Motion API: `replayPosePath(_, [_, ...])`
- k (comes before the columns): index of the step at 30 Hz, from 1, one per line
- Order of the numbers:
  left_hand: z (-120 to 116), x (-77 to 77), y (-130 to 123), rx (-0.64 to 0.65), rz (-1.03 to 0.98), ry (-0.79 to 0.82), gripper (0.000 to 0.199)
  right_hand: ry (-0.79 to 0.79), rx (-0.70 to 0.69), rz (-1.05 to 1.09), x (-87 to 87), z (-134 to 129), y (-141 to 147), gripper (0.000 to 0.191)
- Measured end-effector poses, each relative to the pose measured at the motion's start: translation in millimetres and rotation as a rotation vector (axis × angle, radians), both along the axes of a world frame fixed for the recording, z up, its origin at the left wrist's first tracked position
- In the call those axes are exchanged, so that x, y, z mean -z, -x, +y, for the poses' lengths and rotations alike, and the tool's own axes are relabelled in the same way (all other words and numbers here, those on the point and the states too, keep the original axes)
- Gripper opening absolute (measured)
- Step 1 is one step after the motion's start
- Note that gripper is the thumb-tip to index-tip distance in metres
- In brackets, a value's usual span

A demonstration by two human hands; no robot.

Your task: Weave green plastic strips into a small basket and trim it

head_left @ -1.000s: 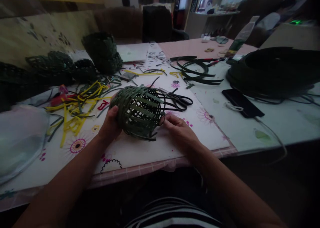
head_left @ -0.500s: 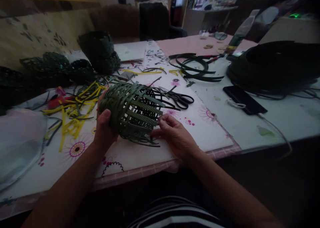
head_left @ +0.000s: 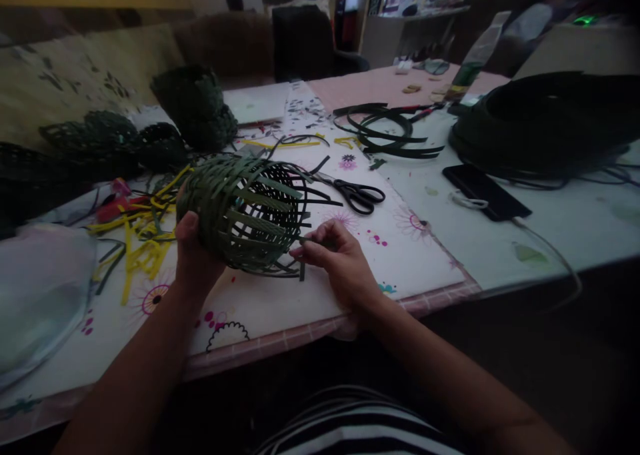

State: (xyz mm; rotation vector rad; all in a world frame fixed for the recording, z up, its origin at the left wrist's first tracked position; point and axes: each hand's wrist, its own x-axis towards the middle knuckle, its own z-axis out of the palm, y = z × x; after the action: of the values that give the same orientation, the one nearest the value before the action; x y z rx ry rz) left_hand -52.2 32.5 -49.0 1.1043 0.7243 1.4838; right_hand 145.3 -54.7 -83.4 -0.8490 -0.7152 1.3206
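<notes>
A half-woven green strap basket [head_left: 215,208] lies on its side above the tabletop, its open end facing right with loose strap ends sticking out. My left hand [head_left: 193,248] is wrapped round its closed end from the near side; the thumb shows and the other fingers are hidden behind. At the open rim, my right hand [head_left: 345,258] pinches the end of one green strap [head_left: 305,243] between thumb and fingers. Black-handled scissors [head_left: 359,195] rest on the table just beyond my right hand.
Yellow strap scraps [head_left: 145,242] lie to the left, beside a clear plastic bag [head_left: 43,295]. Woven green pieces [head_left: 193,105] stand behind. Coiled green straps [head_left: 385,128], a cabled phone [head_left: 485,192], a large dark strap roll [head_left: 545,125] and a bottle [head_left: 475,58] occupy the right side.
The basket has shifted left and turned so that its open end shows more. My left hand has moved left with it. My right hand now pinches a strap end drawn out from the rim.
</notes>
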Motion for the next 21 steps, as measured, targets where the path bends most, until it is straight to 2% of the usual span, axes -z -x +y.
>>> replayPosePath(2, [0,-1.7,0,-0.009,-0.003,0.02,0.055,-0.043,-0.074,-0.054,-0.2,0,-4,0.026])
replayPosePath(6, [1,-3.7,0,0.003,-0.078,-0.007,0.045,-0.155,-0.135,-0.093,1.4,-2,-12,0.017])
replayPosePath(11, [1,-7.0,0,-0.026,-0.142,-0.024,0.04,-0.177,-0.125,-0.095,4.4,-4,-14,0.021])
replayPosePath(15, [-5,-7.4,-4,-0.038,-0.13,-0.01,0.048,-0.176,-0.102,-0.166,3.0,-5,-14,0.013])
replayPosePath(18, [-10,-5.6,-6,-0.021,-0.144,0.018,0.047,-0.156,-0.093,-0.124,2.5,-6,-14,0.007])
replayPosePath(21, [-12,-2.9,-6,-0.029,-0.136,-0.008,0.034,-0.08,-0.113,0.037,3.1,-6,-11,0.017])
